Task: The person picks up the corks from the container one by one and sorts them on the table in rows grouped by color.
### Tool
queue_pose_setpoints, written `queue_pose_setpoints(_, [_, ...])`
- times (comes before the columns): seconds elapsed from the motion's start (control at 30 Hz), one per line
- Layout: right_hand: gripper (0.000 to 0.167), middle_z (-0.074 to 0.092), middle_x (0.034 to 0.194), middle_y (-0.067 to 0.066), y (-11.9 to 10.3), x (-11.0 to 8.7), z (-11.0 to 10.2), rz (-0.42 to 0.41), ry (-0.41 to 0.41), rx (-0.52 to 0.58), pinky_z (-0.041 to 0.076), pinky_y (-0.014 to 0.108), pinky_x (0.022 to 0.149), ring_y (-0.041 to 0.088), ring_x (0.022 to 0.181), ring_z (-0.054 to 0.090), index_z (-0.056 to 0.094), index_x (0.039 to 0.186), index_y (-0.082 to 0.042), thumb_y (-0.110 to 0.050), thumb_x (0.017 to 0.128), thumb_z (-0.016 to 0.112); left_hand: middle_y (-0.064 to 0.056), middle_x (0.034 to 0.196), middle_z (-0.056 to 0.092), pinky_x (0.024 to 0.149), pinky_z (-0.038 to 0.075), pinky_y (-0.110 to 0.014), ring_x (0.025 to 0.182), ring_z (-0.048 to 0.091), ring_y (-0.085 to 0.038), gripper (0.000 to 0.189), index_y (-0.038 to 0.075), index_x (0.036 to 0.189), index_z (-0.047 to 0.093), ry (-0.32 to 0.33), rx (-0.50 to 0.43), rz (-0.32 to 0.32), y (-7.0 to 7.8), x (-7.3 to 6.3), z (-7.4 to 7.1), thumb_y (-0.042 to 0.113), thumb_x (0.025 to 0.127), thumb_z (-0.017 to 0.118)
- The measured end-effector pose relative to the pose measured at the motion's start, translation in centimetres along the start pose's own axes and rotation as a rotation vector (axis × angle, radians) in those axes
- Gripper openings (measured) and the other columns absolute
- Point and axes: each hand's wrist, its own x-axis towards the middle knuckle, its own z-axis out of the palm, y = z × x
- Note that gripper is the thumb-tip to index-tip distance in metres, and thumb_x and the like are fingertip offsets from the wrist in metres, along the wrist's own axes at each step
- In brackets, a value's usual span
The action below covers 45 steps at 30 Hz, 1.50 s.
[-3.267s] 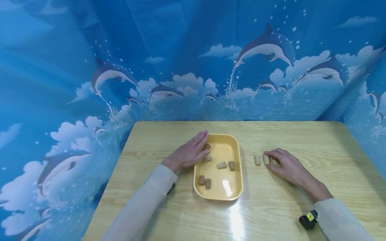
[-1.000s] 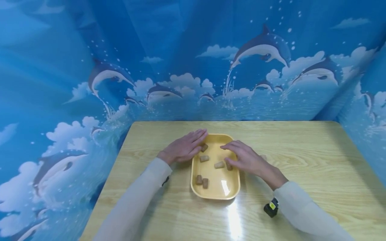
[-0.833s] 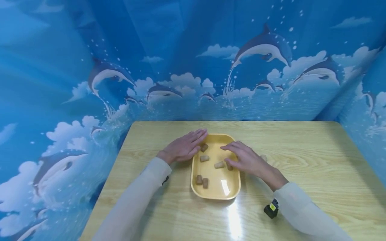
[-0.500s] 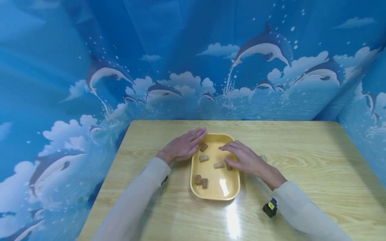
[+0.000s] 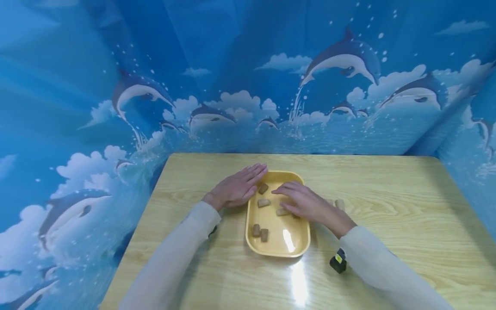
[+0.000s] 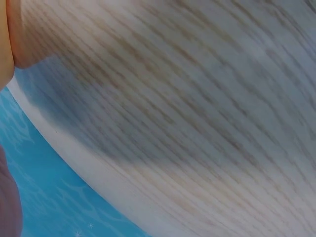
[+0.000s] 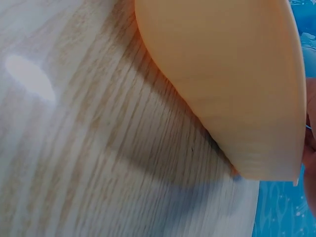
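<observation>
A yellow tray (image 5: 277, 249) sits on the table with several small cork stoppers in it. My left hand (image 5: 237, 186) rests along the tray's upper left rim, fingers straight and together, beside a brown cork (image 5: 263, 188) and a paler cork (image 5: 264, 203). Over the tray's right side reaches my right hand (image 5: 304, 203), its fingers extended and the thumb apart. Below its thumb lies a pale cork (image 5: 281, 212); a darker one beside it is mostly hidden by the hand. Two brown corks, one of them this cork (image 5: 264, 235), lie at the tray's lower left.
On the table right of the tray stands a pale cork (image 5: 339, 204), with another partly hidden by the right hand. The wood-grain table (image 5: 395, 206) ends at a blue dolphin-print curtain (image 5: 232, 120). The right wrist view shows the tray's outer wall (image 7: 222, 89).
My right hand has moved from the corks on the table to above the tray, sliding farther left over it in the last half second. The left hand stays at the rim.
</observation>
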Motion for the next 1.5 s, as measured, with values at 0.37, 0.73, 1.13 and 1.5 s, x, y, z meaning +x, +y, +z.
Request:
queue_pose_setpoints(0.37, [0.037, 0.072, 0.140, 0.016, -0.4, 1.5, 0.5, -0.084, -0.013, -0.027, 0.050, 0.059, 0.120, 0.038, 0.136, 0.064, 0.071, 0.140, -0.004, -0.006, 0.104, 0.070, 0.000, 0.185, -0.002, 0.141, 0.009, -0.035, 0.172, 0.001, -0.019, 0.066, 0.017, 0.176, 0.001, 0.005, 0.022, 0.008, -0.1, 0.1, 0.2, 0.030, 0.118, 0.028])
queue_pose_setpoints(0.73, [0.033, 0.075, 0.135, 0.014, 0.9, 3.2, 2.0, -0.216, 0.022, -0.021, 0.054, 0.055, 0.117, 0.036, 0.131, 0.068, 0.075, 0.134, -0.007, -0.002, 0.103, 0.066, -0.001, 0.185, -0.002, 0.141, 0.008, -0.035, 0.172, 0.001, -0.020, 0.066, 0.016, 0.176, 0.001, 0.000, 0.028, 0.005, -0.3, 0.1, 0.4, 0.031, 0.118, 0.028])
queue_pose_setpoints(1.13, [0.041, 0.077, 0.132, 0.010, 1.8, 3.6, 3.6, -0.224, -0.048, -0.050, 0.059, 0.051, 0.110, 0.031, 0.121, 0.069, 0.074, 0.139, -0.010, -0.001, 0.100, 0.066, -0.001, 0.186, 0.000, 0.142, 0.010, -0.036, 0.172, 0.001, -0.020, 0.067, 0.015, 0.176, 0.003, 0.013, 0.020, 0.011, -0.2, 0.0, 0.4, 0.029, 0.118, 0.031])
queue_pose_setpoints(1.5, [0.034, 0.078, 0.131, 0.009, -0.8, 3.4, 2.4, -0.118, -0.095, -0.093, 0.057, 0.053, 0.111, 0.029, 0.120, 0.071, 0.073, 0.140, -0.010, -0.018, 0.108, 0.068, -0.003, 0.186, 0.001, 0.141, 0.009, -0.035, 0.172, 0.003, -0.022, 0.067, 0.014, 0.176, 0.004, 0.024, 0.033, 0.017, -0.1, 0.0, 0.4, 0.029, 0.117, 0.032])
